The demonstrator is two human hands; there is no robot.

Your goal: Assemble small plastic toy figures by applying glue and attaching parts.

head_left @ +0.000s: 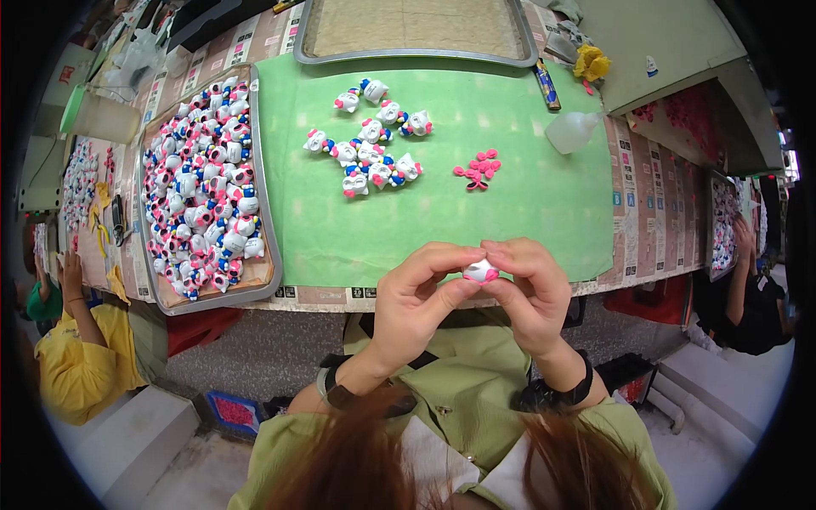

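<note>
Between my two hands, just over the near edge of the green mat (408, 242), is a small white and pink figurine (480, 271). The fingertips and thumb of my left hand (416, 297) pinch it from one side. My right hand (534, 293) grips it from the other, and the fingers hide much of its shape. Farther up the mat lies a loose group of white figurines (371, 153) with pink and blue parts. To the right of that group is a small pile of pink pieces (478, 172).
A metal tray (269, 246) heaped with similar figurines stands left. Another tray (416, 61) lies at the far edge. A translucent bottle (574, 133), a dark tube (546, 85) and a yellow sponge-like lump (592, 64) sit right. Other people work at both sides.
</note>
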